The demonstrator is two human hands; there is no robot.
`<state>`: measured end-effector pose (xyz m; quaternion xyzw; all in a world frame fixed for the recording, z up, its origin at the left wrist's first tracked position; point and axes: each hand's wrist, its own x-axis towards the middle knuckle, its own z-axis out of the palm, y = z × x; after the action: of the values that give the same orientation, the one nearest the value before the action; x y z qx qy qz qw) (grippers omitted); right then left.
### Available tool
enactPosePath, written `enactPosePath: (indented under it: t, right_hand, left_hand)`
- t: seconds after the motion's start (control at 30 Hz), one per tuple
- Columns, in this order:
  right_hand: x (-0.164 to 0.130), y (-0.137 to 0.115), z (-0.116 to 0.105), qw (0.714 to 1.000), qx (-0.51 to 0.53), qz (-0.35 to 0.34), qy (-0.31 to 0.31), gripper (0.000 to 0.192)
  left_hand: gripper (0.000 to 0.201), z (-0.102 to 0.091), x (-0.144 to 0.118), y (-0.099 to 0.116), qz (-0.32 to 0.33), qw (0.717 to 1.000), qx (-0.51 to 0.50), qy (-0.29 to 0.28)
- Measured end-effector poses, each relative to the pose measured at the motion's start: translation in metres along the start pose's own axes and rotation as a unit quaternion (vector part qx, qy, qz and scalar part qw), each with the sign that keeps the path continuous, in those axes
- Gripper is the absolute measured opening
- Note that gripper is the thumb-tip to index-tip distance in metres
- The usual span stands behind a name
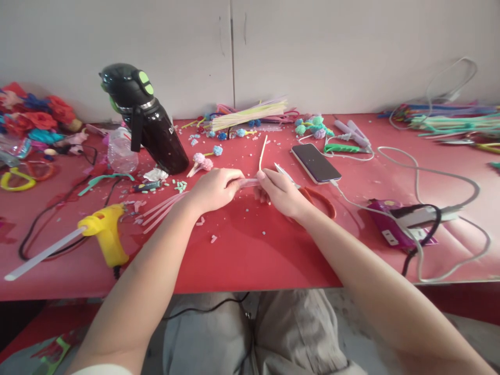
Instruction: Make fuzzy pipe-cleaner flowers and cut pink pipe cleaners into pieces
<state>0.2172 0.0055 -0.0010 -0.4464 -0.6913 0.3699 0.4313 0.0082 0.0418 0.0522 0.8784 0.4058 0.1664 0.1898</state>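
My left hand (pixel 216 188) is closed in a pinch on one end of a pink pipe cleaner piece (pixel 249 182), possibly more than one strand. The other end runs into my right hand (pixel 281 191), whose fingers are also closed. From the top of the right hand a pale yellow pipe cleaner (pixel 263 151) sticks up, tilted slightly right. My fingers hide where pink and yellow meet. Orange-handled scissors (pixel 322 202) lie beside and partly under my right hand. Several pink pipe cleaners (pixel 164 212) lie by my left forearm.
A black bottle (pixel 156 135) stands behind my left hand. At left lies a yellow glue gun (pixel 107 234) with its cord. A phone (pixel 315 163) on a cable and a purple power strip (pixel 394 226) are at right. Pipe cleaner bundles (pixel 250 114) and scraps lie farther back.
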Motion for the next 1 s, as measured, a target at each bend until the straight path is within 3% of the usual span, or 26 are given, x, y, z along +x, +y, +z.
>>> enactPosePath:
  t: [0.63,0.87,1.0]
  right_hand:
    - [0.0,-0.008,0.003,1.0,-0.023,-0.002,0.02,0.054]
    - [0.002,-0.006,0.006,0.993,-0.104,-0.004,0.051,0.05]
    - [-0.001,-0.017,-0.012,0.975,-0.213,0.034,0.054,0.042]
  left_hand:
    - [0.043,0.001,-0.001,0.004,-0.022,0.996,-0.07,-0.045]
    - [0.039,0.004,0.0,0.0,-0.01,0.996,-0.07,-0.046]
    - [0.03,0.004,0.0,-0.008,-0.044,0.998,0.027,-0.033]
